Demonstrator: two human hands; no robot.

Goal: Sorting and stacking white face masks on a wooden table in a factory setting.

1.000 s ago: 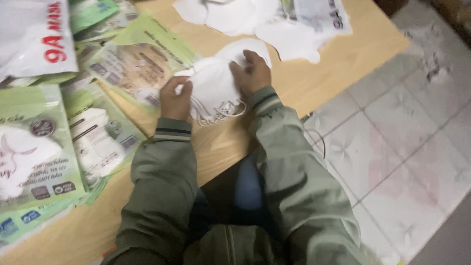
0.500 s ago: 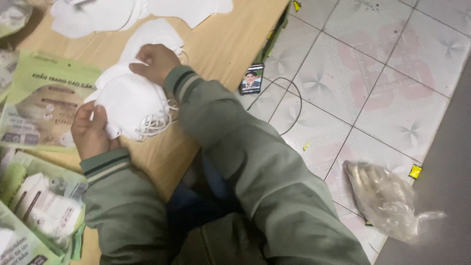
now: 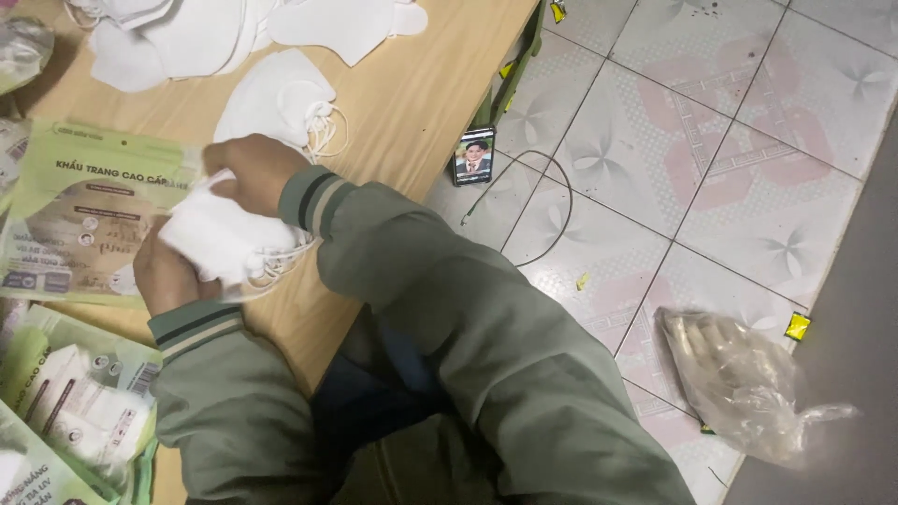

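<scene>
Both hands are closed around a small stack of white face masks [image 3: 223, 241], pressed together over the middle of the wooden desk [image 3: 421, 103]: the left hand [image 3: 166, 277] cups the stack from below and the near side, the right hand [image 3: 253, 170] clamps it from above, fingers curled over the top. It looks to me like the squaring-up stage, the bundle being gathered and flattened so it will slide into a pouch; the empty green printed pouch [image 3: 79, 210] lies flat just beside the stack, toward the desk's left edge, partly under it. What that calls for, I would judge, is a firm pinch so the loose elastic ear loops [image 3: 281, 266], which dangle out of the stack's right side, do not snag on the pouch mouth. The masks are soft, matte, fibrous cloth, folded into rounded shells; they give under the fingers. The pouches are glossy film. Filled green pouches [image 3: 75, 411] sit at the near left corner, their masks showing through clear windows. More loose masks [image 3: 281, 98] lie toward the far edge, one with its loops curled beside it. On the tiled floor [image 3: 730, 122] right of the desk stand a phone [image 3: 473, 156] propped against the desk's side, a thin cable [image 3: 543, 215], and a crumpled clear plastic bag [image 3: 739, 383].
</scene>
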